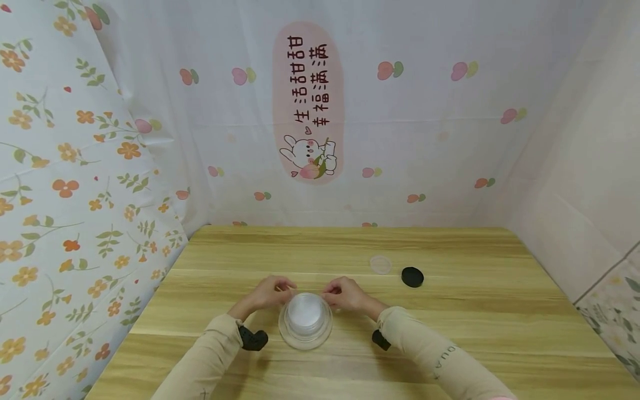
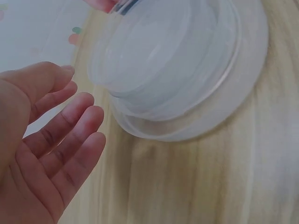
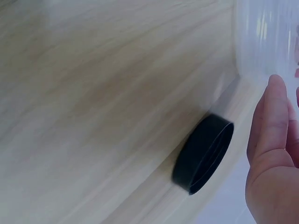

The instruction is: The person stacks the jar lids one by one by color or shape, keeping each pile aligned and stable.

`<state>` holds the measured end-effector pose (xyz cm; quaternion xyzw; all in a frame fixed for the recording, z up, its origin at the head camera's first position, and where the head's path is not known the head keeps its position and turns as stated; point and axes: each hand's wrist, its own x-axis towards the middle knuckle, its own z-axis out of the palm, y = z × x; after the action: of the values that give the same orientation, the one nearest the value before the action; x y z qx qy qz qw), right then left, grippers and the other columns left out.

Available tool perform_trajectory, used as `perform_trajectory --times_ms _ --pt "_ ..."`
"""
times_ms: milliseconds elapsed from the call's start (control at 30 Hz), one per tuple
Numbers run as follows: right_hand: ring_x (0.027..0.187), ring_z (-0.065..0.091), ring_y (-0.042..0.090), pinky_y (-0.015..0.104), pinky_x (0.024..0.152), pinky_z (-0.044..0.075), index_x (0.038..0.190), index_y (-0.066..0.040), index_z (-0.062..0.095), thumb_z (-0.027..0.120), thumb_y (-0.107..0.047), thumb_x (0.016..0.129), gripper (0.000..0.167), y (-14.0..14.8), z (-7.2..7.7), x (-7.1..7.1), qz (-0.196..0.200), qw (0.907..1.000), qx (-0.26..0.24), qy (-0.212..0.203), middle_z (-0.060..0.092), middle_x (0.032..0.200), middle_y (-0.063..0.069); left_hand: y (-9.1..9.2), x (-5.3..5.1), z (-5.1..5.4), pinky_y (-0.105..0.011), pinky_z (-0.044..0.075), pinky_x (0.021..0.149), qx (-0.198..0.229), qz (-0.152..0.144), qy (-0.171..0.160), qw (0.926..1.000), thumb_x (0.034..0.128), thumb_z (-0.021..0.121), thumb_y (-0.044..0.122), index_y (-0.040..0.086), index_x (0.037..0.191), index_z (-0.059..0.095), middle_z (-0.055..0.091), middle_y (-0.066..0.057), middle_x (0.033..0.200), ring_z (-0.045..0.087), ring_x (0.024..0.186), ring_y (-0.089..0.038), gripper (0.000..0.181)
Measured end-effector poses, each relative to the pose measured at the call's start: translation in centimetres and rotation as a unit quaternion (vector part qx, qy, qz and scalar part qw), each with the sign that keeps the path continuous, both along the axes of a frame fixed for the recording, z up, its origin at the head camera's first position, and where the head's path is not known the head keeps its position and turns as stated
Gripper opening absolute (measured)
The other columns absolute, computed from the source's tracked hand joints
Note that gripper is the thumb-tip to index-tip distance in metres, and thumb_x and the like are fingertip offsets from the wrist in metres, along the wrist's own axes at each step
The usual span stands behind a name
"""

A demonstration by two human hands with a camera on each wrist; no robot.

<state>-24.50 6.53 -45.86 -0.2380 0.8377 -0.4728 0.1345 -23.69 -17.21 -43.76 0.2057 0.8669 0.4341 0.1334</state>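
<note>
A clear round jar (image 1: 306,312) with a whitish inside stands on a wider clear round disc (image 1: 301,345) on the table. Beside the jar's left side is my left hand (image 1: 272,291); in the left wrist view its relaxed fingers (image 2: 77,140) are spread, apart from the jar (image 2: 173,70). My right hand (image 1: 347,294) is at the far right side of the jar. In the right wrist view its straight thumb (image 3: 275,112) reaches the jar's edge (image 3: 261,42); its other fingers are partly hidden.
A black round lid (image 1: 412,276) lies to the right on the wood-grain table (image 1: 475,300), with a thin clear disc (image 1: 381,265) beside it. Patterned cloth (image 1: 425,128) hangs behind the table and on both sides. Black wrist mounts (image 1: 253,339) sit at the sleeves.
</note>
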Motion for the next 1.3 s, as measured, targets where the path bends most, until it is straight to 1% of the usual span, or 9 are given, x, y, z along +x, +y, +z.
perform_trajectory --times_ms 100,167,333,467,633,733,900,1067,1300 --pt "0.058 0.055 0.016 0.027 0.051 0.048 0.085 0.005 0.063 0.056 -0.005 0.085 0.012 0.6 0.0 0.0 0.000 0.9999 -0.008 -0.009 0.058 0.067 0.006 0.3 -0.3 0.3 -0.028 0.048 0.058 -0.003 0.004 0.002 1.0000 0.0844 0.052 0.008 -0.008 0.106 0.057 0.056 -0.009 0.084 0.054 0.072 -0.017 0.027" --pt "0.060 0.057 0.019 0.031 0.054 0.050 0.087 0.007 0.062 0.056 -0.005 0.085 0.013 1.1 0.1 0.1 -0.004 0.9996 -0.017 -0.021 0.059 0.069 0.009 0.6 -0.7 0.4 -0.028 0.047 0.059 -0.013 0.005 0.011 0.9998 0.0849 0.052 0.009 -0.006 0.106 0.058 0.056 -0.008 0.085 0.055 0.073 -0.018 0.027" --pt "0.062 0.056 0.017 0.036 0.056 0.052 0.089 0.008 0.062 0.057 -0.006 0.085 0.015 2.5 0.1 0.0 -0.026 0.9988 -0.024 -0.034 0.059 0.071 0.013 1.8 -1.6 0.7 -0.030 0.047 0.066 -0.032 0.006 0.034 0.9989 0.0862 0.054 0.015 -0.002 0.104 0.060 0.057 -0.006 0.086 0.055 0.077 -0.019 0.026" --pt "0.061 0.055 0.015 0.035 0.055 0.051 0.089 0.006 0.061 0.057 -0.006 0.085 0.014 4.1 -0.2 0.0 -0.038 0.9985 -0.021 -0.032 0.058 0.072 0.012 3.3 -2.0 1.3 -0.032 0.046 0.070 -0.032 -0.011 0.047 0.9983 0.0871 0.054 0.015 -0.002 0.106 0.060 0.058 -0.006 0.089 0.055 0.080 -0.020 0.026" --pt "0.061 0.056 0.020 0.035 0.054 0.051 0.094 0.005 0.059 0.055 -0.008 0.087 0.015 6.6 -0.5 -0.1 -0.052 0.9980 -0.022 -0.030 0.058 0.075 0.013 5.3 -2.3 2.0 -0.030 0.046 0.068 -0.022 -0.037 0.059 0.9973 0.0867 0.054 0.012 -0.003 0.105 0.060 0.060 -0.008 0.088 0.055 0.079 -0.020 0.025" --pt "0.061 0.057 0.024 0.036 0.054 0.050 0.097 0.007 0.058 0.053 -0.007 0.087 0.017 8.0 -0.5 -0.3 -0.066 0.9974 -0.022 -0.019 0.059 0.077 0.015 6.6 -2.5 2.3 -0.030 0.046 0.068 -0.022 -0.049 0.066 0.9964 0.0864 0.054 0.011 -0.003 0.105 0.060 0.060 -0.009 0.088 0.055 0.079 -0.021 0.024" --pt "0.061 0.058 0.030 0.038 0.053 0.050 0.098 0.009 0.057 0.054 -0.006 0.086 0.020 9.8 -0.3 -0.5 -0.095 0.9952 -0.021 -0.005 0.060 0.080 0.018 8.4 -3.0 2.3 -0.028 0.047 0.067 -0.024 -0.061 0.061 0.9960 0.0872 0.054 0.012 -0.002 0.107 0.060 0.060 -0.008 0.089 0.056 0.079 -0.020 0.025" --pt "0.057 0.058 0.026 0.035 0.051 0.049 0.099 0.009 0.057 0.056 -0.007 0.086 0.021 10.9 -0.2 -0.6 -0.122 0.9926 -0.006 0.003 0.061 0.078 0.016 9.8 -3.4 2.0 -0.028 0.047 0.068 -0.031 -0.063 0.059 0.9958 0.0877 0.054 0.013 -0.001 0.108 0.060 0.060 -0.007 0.090 0.056 0.082 -0.021 0.025" --pt "0.058 0.054 0.026 0.036 0.052 0.048 0.101 0.012 0.054 0.052 -0.005 0.087 0.021 12.4 0.4 -1.0 -0.134 0.9909 -0.008 0.006 0.057 0.074 0.019 12.4 -3.8 1.5 -0.028 0.046 0.068 -0.029 -0.071 0.058 0.9954 0.0875 0.054 0.012 -0.001 0.106 0.061 0.060 -0.007 0.090 0.056 0.081 -0.020 0.024"
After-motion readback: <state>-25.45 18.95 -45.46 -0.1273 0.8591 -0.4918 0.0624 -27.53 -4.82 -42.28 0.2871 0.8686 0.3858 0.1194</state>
